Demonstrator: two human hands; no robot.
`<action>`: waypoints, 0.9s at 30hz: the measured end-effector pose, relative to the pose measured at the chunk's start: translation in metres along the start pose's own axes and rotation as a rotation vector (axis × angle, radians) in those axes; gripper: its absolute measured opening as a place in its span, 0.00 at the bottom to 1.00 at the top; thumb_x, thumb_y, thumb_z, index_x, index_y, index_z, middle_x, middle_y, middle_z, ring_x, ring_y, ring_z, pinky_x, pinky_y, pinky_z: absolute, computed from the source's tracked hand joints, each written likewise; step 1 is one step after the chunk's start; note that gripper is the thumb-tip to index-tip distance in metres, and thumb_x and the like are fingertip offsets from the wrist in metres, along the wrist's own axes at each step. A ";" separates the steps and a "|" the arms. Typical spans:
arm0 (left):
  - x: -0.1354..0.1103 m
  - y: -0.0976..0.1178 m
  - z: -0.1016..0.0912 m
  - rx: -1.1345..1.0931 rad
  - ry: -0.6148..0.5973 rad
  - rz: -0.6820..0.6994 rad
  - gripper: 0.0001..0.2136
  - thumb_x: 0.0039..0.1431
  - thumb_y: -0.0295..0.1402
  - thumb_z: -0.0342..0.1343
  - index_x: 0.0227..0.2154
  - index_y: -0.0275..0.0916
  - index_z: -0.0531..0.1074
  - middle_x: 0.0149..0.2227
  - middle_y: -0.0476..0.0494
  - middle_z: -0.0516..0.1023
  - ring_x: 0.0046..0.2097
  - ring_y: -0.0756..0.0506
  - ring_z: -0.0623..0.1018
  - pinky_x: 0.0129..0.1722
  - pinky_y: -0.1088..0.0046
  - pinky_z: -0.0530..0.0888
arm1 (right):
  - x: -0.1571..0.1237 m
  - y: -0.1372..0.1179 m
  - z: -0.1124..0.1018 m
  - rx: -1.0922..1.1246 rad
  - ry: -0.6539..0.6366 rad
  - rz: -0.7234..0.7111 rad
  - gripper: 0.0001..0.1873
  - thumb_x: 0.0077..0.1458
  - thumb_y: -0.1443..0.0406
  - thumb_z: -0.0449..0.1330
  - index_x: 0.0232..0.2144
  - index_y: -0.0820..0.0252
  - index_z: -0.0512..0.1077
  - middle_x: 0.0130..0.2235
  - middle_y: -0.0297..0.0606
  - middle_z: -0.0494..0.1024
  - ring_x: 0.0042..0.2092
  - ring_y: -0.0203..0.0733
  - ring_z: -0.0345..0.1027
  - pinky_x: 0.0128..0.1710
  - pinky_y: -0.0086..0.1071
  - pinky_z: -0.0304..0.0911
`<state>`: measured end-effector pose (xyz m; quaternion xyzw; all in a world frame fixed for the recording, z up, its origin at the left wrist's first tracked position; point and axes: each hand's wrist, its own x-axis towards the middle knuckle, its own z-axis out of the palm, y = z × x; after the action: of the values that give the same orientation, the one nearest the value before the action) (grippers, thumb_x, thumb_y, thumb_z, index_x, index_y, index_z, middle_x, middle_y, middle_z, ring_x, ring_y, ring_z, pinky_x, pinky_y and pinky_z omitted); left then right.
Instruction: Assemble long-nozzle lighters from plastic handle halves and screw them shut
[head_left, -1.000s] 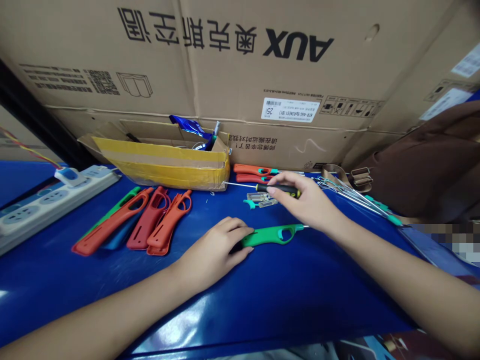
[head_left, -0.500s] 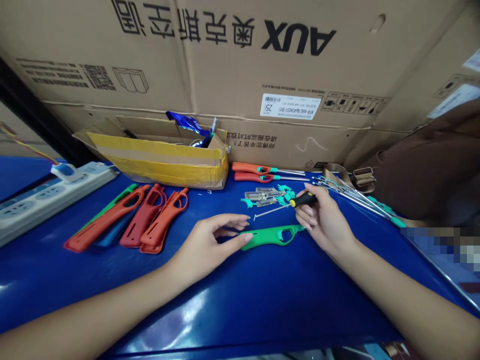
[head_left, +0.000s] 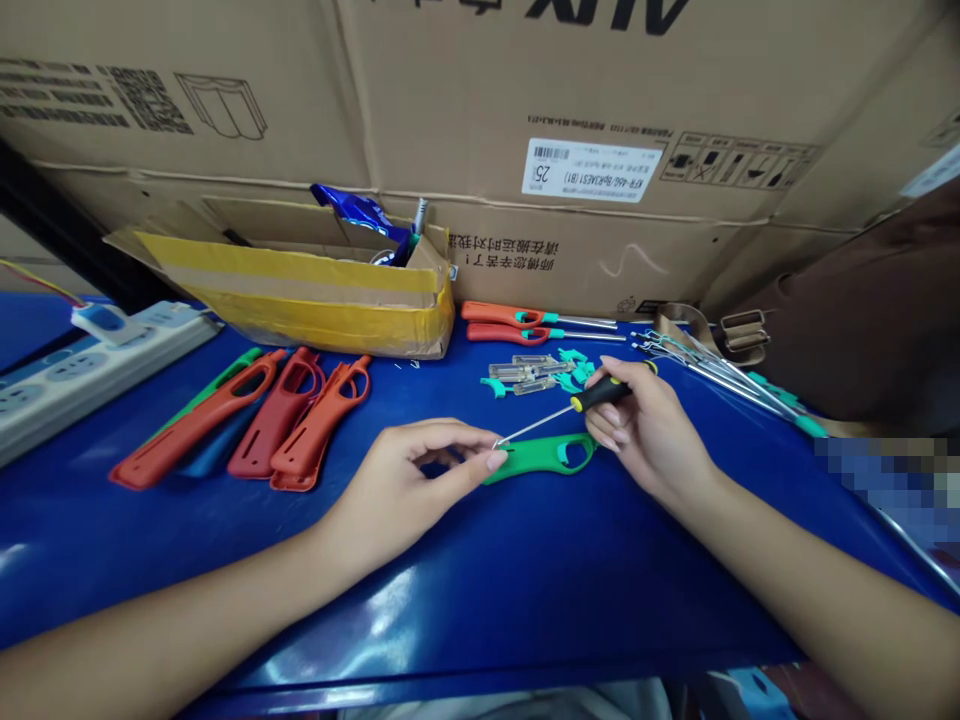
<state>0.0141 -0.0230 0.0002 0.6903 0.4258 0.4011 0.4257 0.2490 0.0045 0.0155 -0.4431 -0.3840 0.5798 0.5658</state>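
The right hand [head_left: 643, 428] is clamped on a black-and-yellow screwdriver [head_left: 591, 396]; I can't tell whether the left hand [head_left: 416, 470], at its tip, pinches anything. The green gas lighter [head_left: 534, 456] lies beneath on the desk [head_left: 525, 580], probably light, stiff, best held by its body.

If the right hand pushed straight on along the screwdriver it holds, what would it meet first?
Most likely the left hand, at its fingertips: the tip of the screwdriver appears right beside them, near the green casing. Depth is unclear; they may already touch.
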 end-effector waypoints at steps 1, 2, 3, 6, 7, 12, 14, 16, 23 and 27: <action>0.000 0.000 0.000 0.006 -0.003 0.010 0.05 0.60 0.35 0.64 0.36 0.42 0.84 0.37 0.48 0.86 0.37 0.47 0.83 0.35 0.73 0.79 | 0.000 0.000 0.000 -0.009 0.000 0.001 0.18 0.50 0.55 0.70 0.22 0.59 0.70 0.13 0.24 0.58 0.14 0.28 0.48 0.14 0.25 0.48; 0.000 0.001 -0.001 0.011 -0.006 0.021 0.05 0.61 0.34 0.64 0.35 0.41 0.84 0.37 0.48 0.86 0.37 0.47 0.83 0.35 0.74 0.78 | -0.001 -0.001 0.001 -0.016 0.002 0.000 0.17 0.50 0.55 0.70 0.22 0.60 0.71 0.13 0.24 0.59 0.14 0.28 0.49 0.14 0.25 0.48; 0.000 0.001 -0.001 0.018 -0.011 0.033 0.05 0.61 0.33 0.63 0.35 0.41 0.84 0.36 0.48 0.86 0.37 0.47 0.83 0.35 0.74 0.78 | -0.001 -0.001 0.001 -0.020 0.006 -0.004 0.17 0.50 0.55 0.70 0.22 0.59 0.71 0.13 0.24 0.59 0.14 0.28 0.49 0.14 0.26 0.48; 0.000 0.002 -0.002 0.056 -0.011 0.061 0.04 0.62 0.32 0.63 0.34 0.41 0.84 0.36 0.49 0.86 0.37 0.48 0.84 0.36 0.75 0.78 | -0.001 -0.004 -0.001 -0.011 0.031 -0.035 0.15 0.51 0.56 0.68 0.22 0.59 0.72 0.13 0.24 0.58 0.14 0.28 0.48 0.14 0.26 0.47; 0.000 0.002 -0.002 0.071 -0.010 0.072 0.04 0.62 0.31 0.63 0.34 0.41 0.84 0.36 0.49 0.86 0.37 0.48 0.84 0.36 0.75 0.78 | -0.001 -0.006 -0.002 -0.008 0.038 -0.048 0.15 0.52 0.57 0.68 0.22 0.58 0.72 0.13 0.24 0.58 0.14 0.28 0.48 0.14 0.26 0.47; -0.001 0.003 -0.002 0.125 -0.022 0.145 0.04 0.62 0.29 0.63 0.35 0.40 0.83 0.36 0.48 0.86 0.36 0.48 0.83 0.36 0.76 0.78 | -0.004 -0.009 -0.003 -0.050 0.015 -0.105 0.13 0.55 0.59 0.65 0.22 0.58 0.73 0.13 0.25 0.58 0.14 0.28 0.48 0.14 0.26 0.49; -0.002 0.002 -0.002 0.140 -0.031 0.189 0.04 0.62 0.28 0.64 0.35 0.39 0.83 0.36 0.48 0.86 0.36 0.49 0.83 0.37 0.76 0.78 | -0.005 -0.009 -0.003 -0.069 -0.008 -0.124 0.13 0.54 0.59 0.65 0.22 0.58 0.72 0.13 0.26 0.59 0.14 0.29 0.50 0.14 0.26 0.50; -0.002 0.002 -0.002 0.149 -0.037 0.226 0.04 0.62 0.26 0.64 0.36 0.39 0.83 0.36 0.48 0.86 0.36 0.49 0.83 0.37 0.77 0.78 | -0.006 -0.008 -0.002 -0.076 -0.024 -0.141 0.13 0.54 0.59 0.66 0.22 0.59 0.72 0.13 0.26 0.60 0.14 0.29 0.51 0.14 0.26 0.50; -0.003 0.000 -0.001 0.160 -0.054 0.272 0.04 0.62 0.25 0.64 0.35 0.37 0.83 0.35 0.48 0.85 0.35 0.51 0.82 0.37 0.79 0.77 | -0.009 -0.011 -0.004 -0.138 -0.056 -0.268 0.13 0.55 0.60 0.66 0.22 0.58 0.73 0.13 0.26 0.61 0.14 0.29 0.52 0.14 0.26 0.51; -0.004 -0.002 0.000 0.185 -0.053 0.317 0.04 0.62 0.24 0.63 0.36 0.36 0.83 0.35 0.47 0.84 0.36 0.51 0.82 0.37 0.78 0.77 | -0.013 -0.011 -0.008 -0.213 -0.081 -0.394 0.11 0.57 0.60 0.67 0.24 0.56 0.76 0.17 0.29 0.67 0.15 0.31 0.56 0.13 0.28 0.52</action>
<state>0.0120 -0.0264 -0.0020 0.7954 0.3354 0.4039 0.3029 0.2598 -0.0083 0.0245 -0.3928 -0.5446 0.4316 0.6024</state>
